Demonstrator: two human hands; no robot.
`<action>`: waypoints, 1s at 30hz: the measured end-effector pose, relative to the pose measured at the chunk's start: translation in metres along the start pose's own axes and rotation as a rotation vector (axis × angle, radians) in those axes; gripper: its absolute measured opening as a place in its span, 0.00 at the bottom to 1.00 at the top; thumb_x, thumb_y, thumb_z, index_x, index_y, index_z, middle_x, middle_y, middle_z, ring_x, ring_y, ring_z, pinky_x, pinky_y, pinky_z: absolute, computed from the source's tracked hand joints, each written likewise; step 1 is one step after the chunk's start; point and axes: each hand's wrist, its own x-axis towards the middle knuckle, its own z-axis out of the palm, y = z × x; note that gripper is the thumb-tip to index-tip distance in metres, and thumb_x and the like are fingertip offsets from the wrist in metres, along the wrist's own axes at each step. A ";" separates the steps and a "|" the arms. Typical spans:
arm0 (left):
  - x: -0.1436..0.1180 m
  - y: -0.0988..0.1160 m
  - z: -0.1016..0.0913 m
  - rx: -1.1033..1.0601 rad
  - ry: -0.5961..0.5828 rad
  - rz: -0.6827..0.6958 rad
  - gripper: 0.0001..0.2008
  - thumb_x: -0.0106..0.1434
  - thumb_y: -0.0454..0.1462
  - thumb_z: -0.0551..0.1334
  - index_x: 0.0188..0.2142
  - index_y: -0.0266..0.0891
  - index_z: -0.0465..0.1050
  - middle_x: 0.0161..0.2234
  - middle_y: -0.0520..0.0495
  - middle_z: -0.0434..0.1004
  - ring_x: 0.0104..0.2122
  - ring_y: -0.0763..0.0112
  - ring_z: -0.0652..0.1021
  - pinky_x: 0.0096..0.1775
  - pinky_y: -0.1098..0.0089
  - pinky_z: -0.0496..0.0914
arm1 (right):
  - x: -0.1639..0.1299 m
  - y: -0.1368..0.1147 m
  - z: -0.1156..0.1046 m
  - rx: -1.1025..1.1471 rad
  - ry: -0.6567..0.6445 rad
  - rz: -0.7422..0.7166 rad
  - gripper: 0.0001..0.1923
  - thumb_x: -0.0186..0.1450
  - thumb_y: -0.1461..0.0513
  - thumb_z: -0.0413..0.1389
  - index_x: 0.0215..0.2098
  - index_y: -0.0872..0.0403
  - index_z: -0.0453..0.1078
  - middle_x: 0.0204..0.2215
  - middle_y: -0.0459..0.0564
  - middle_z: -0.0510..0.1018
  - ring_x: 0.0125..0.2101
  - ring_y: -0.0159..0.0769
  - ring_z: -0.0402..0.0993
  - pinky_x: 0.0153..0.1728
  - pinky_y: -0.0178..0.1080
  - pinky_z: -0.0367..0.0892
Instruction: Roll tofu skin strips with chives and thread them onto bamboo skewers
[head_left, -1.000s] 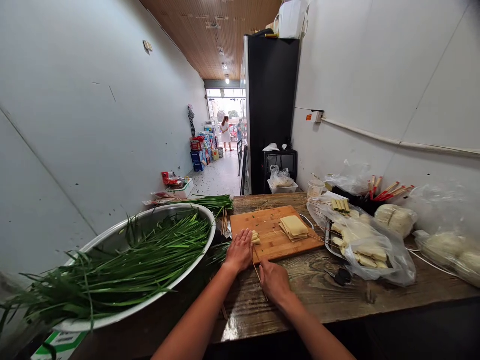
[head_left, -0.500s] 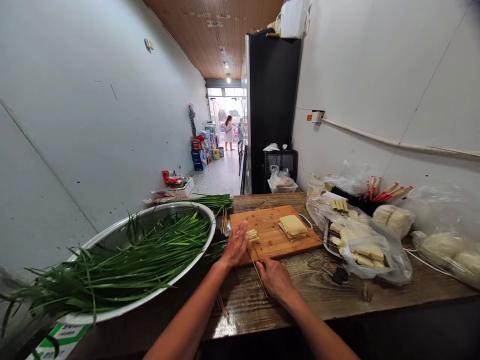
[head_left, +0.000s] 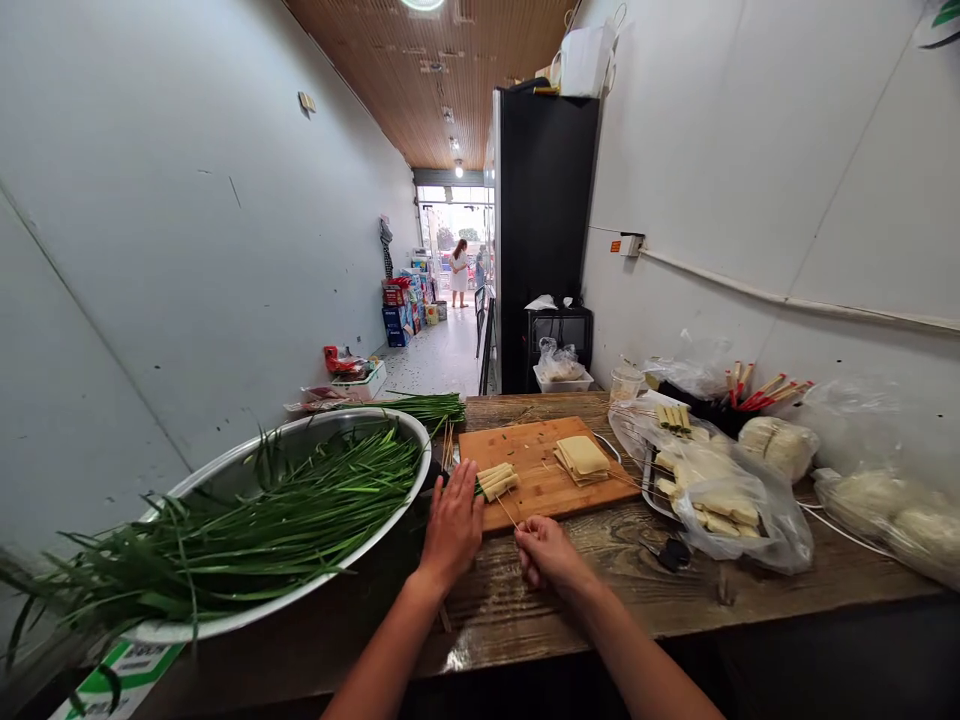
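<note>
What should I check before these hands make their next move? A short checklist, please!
1. Skewer gripped: ok; the right hand pinches it between thumb and fingers.
2. Pale rolls lying side by side: ok; they rest on the left part of the cutting board.
3. Rolls held steady: cannot tell; the left hand lies flat at their left end, but contact is unclear.
4. Skewer tip inside a roll: cannot tell; too small to see.
5. Table free of stray items: not ok; a dark key-like object lies right of the board.
</note>
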 end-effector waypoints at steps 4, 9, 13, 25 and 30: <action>-0.016 0.011 -0.011 -0.229 0.178 -0.100 0.19 0.66 0.41 0.45 0.50 0.37 0.68 0.50 0.44 0.72 0.50 0.67 0.71 0.53 0.64 0.66 | -0.005 -0.001 -0.008 0.431 -0.051 -0.081 0.19 0.54 0.47 0.53 0.28 0.53 0.58 0.11 0.33 0.59 0.09 0.20 0.44 0.10 0.28 0.43; -0.032 0.015 -0.014 -0.068 0.249 -0.029 0.19 0.67 0.40 0.45 0.46 0.41 0.71 0.47 0.44 0.74 0.50 0.63 0.71 0.53 0.59 0.64 | -0.012 -0.001 -0.015 0.460 0.013 -0.139 0.25 0.51 0.42 0.54 0.30 0.54 0.59 0.11 0.33 0.60 0.08 0.20 0.45 0.09 0.28 0.42; -0.017 0.007 0.001 0.138 0.054 0.006 0.21 0.66 0.37 0.45 0.55 0.39 0.63 0.58 0.44 0.62 0.59 0.62 0.61 0.59 0.56 0.54 | -0.003 0.003 -0.016 0.387 -0.046 -0.067 0.22 0.52 0.45 0.54 0.28 0.54 0.59 0.11 0.34 0.60 0.08 0.19 0.45 0.10 0.27 0.43; -0.003 0.008 0.027 0.234 -0.201 -0.024 0.25 0.64 0.36 0.45 0.59 0.31 0.57 0.61 0.38 0.54 0.61 0.58 0.54 0.61 0.53 0.45 | -0.036 -0.060 -0.029 -0.976 0.292 -0.400 0.10 0.65 0.63 0.47 0.38 0.57 0.69 0.36 0.55 0.75 0.39 0.39 0.70 0.41 0.37 0.61; -0.071 0.016 -0.018 0.085 -0.281 0.197 0.18 0.63 0.35 0.48 0.48 0.43 0.70 0.49 0.46 0.73 0.52 0.65 0.69 0.61 0.56 0.49 | -0.034 -0.086 0.003 -0.922 0.085 -0.536 0.11 0.65 0.66 0.45 0.38 0.55 0.70 0.38 0.51 0.76 0.41 0.35 0.69 0.42 0.34 0.60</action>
